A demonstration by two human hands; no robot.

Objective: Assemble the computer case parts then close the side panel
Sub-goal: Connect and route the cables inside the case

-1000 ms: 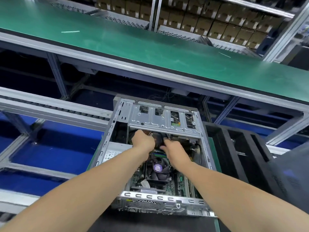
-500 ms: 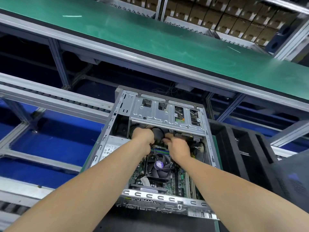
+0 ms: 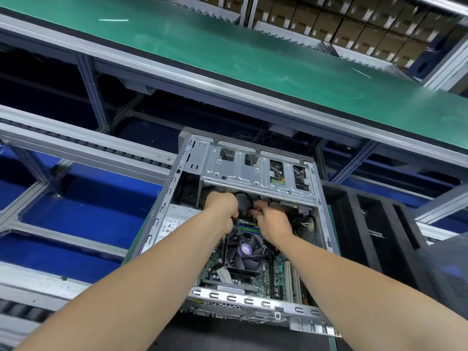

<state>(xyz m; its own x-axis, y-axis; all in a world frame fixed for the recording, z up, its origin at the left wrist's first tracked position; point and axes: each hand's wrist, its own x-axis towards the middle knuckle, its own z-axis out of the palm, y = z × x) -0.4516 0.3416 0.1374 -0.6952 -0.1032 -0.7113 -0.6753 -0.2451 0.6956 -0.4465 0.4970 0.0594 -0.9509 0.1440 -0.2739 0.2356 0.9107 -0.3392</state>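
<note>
Head view: left hand (image 3: 221, 207) gripped thin black cables (image 3: 236, 225) inside the grey metal computer case (image 3: 253, 178), right hand (image 3: 272, 221) pinched them; slack might foul the black fan (image 3: 244, 252).

Green conveyor belt (image 3: 228, 51) across top; cardboard boxes (image 3: 354, 26) behind; black foam tray (image 3: 379, 224) right; roller rail (image 3: 76, 145) left.

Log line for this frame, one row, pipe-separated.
step: cabling inside case | left hand: grips cable | right hand: curled at cable, grip unclear | case side: open
</note>
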